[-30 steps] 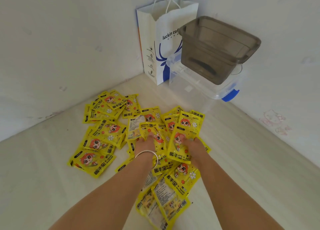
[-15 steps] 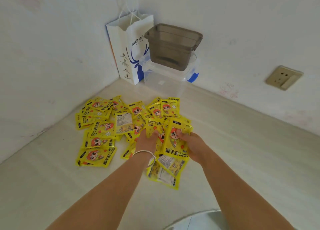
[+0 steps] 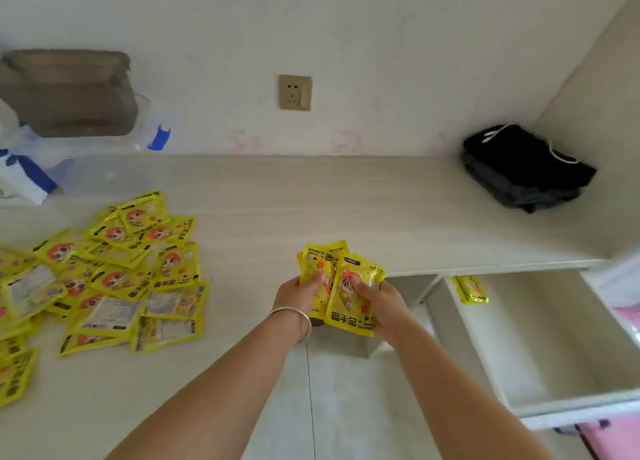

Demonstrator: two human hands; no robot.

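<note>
Head view: left hand and right hand both grip one small fan of yellow hand-warmer sachets, thumbs curled over the fronts, above the front edge of the pale wood-grain desk. Three sachets show in the fan. One silver bangle circles the left wrist. Well apart to the left, a loose heap of sachets lies on the desk, overlapping too much to count. One lone sachet lies in the open drawer. One wall socket and one black clothing bundle sit behind.
</note>
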